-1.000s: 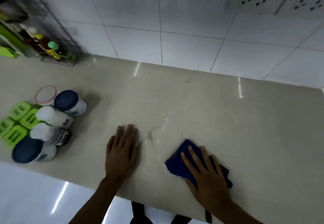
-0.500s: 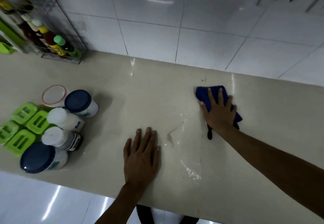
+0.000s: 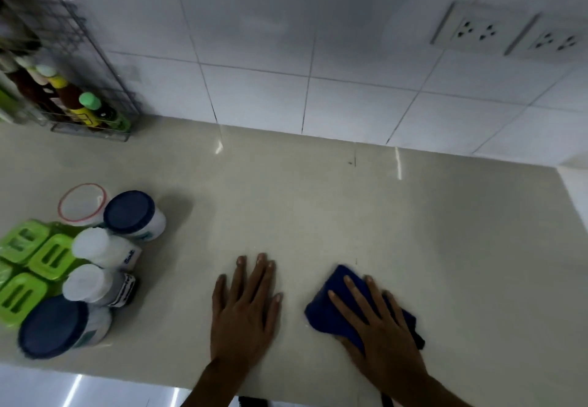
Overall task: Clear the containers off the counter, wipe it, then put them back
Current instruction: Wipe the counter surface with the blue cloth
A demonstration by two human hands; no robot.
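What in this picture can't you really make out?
- Cloth: the right hand covers most of it.
- Counter under the flat left hand: hidden.
- Jar labels: only "Salt" on the white bottle is legible; the others are too blurred.
- Bottles in the wire rack: smeared by motion and cut off at the left edge.

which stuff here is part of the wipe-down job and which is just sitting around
Part of the job:
- folded dark blue cloth under the right hand
- beige stone counter
- cluster of lidded containers
- left hand, flat on the counter

Lying about:
- wire rack of sauce bottles
- white wall sockets
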